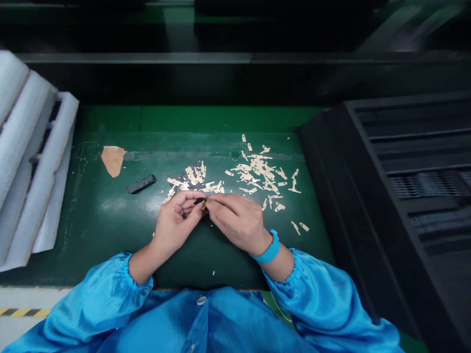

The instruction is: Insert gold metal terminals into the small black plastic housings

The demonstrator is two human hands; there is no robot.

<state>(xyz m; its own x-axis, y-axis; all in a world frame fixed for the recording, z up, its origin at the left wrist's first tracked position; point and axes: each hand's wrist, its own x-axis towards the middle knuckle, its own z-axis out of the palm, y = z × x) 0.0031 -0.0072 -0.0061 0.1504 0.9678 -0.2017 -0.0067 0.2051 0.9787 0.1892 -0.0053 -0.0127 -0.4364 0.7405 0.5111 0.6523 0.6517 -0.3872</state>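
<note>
My left hand and my right hand meet over the green mat, fingers curled in a pinch. Between the fingertips sits a small black part with a yellow bit, and both hands grip it. Just beyond the hands lies a pile of several small black and beige strips. To its right spreads a scatter of beige peeled strips. A blue band is on my right wrist.
A single black strip part lies left of the piles, with a torn tan patch behind it. White foam trays stand at the left. A black slotted tray fills the right side. A dark rail runs across the back.
</note>
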